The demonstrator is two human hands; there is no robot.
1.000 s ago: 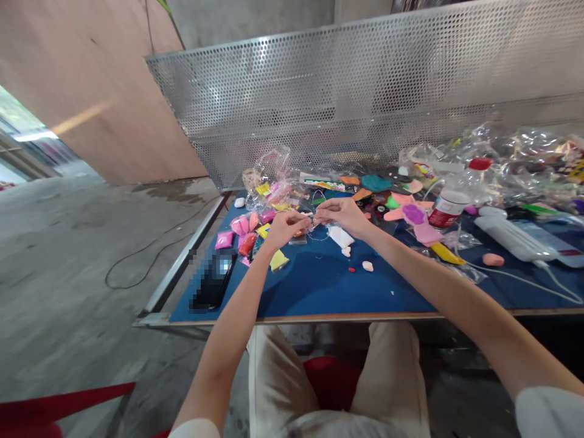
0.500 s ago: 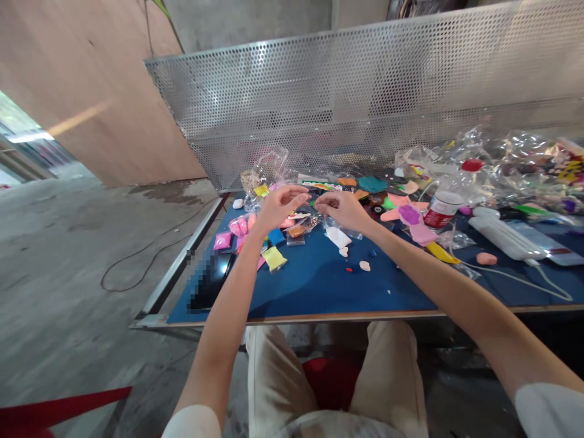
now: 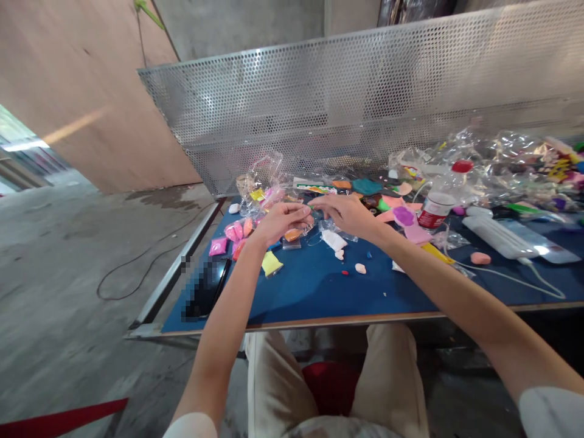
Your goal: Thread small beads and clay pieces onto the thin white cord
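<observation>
My left hand (image 3: 281,219) and my right hand (image 3: 343,212) meet fingertip to fingertip over the blue table (image 3: 314,289), pinching a small clear plastic packet (image 3: 312,213) between them. Just under the hands lies an orange clay packet (image 3: 292,233). A white clay piece (image 3: 334,239) rests below my right hand. Pink clay packets (image 3: 236,232) and a yellow packet (image 3: 271,263) lie left of and below my left hand.
A black phone (image 3: 206,289) lies at the table's left front. Flat coloured clay shapes (image 3: 401,214), a red-capped bottle (image 3: 437,204), crumpled clear bags (image 3: 502,161) and a white power strip (image 3: 502,238) with cable fill the right. A perforated metal screen (image 3: 365,103) backs the table.
My hands, slightly apart and raised half a second ago, have come back together fingertip to fingertip just above the packets. The view shifted a little to the right.
</observation>
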